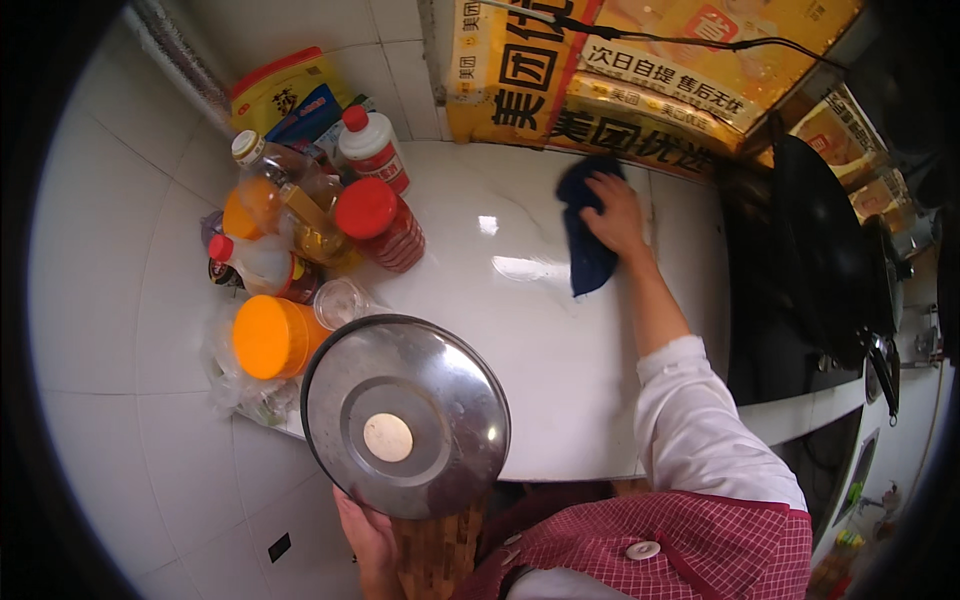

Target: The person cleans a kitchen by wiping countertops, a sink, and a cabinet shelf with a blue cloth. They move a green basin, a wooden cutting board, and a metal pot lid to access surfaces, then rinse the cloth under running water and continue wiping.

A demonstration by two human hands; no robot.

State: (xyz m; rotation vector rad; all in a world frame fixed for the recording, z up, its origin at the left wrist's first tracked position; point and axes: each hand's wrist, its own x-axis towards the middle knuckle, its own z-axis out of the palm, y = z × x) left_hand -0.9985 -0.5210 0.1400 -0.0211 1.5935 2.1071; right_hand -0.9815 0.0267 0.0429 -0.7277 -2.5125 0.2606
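My right hand (619,217) presses a dark blue cloth (589,259) against the white countertop (480,195), towards its back right part. The cloth's upper end is blurred. In my left hand (367,529) is a round metal pot lid (457,397) with a dark rim and a pale round knob, held by its near edge. The lid tilts over the counter's front left edge and covers part of it. The fingers under the lid are hidden.
Left on the counter crowd an orange-lidded jar (274,337), a red-lidded jar (379,225), a clear plastic cup (341,301), an oil bottle (322,232) and a white red-capped bottle (375,150). A black wok (817,247) stands on edge at right. Yellow printed sheeting (517,82) lines the back wall.
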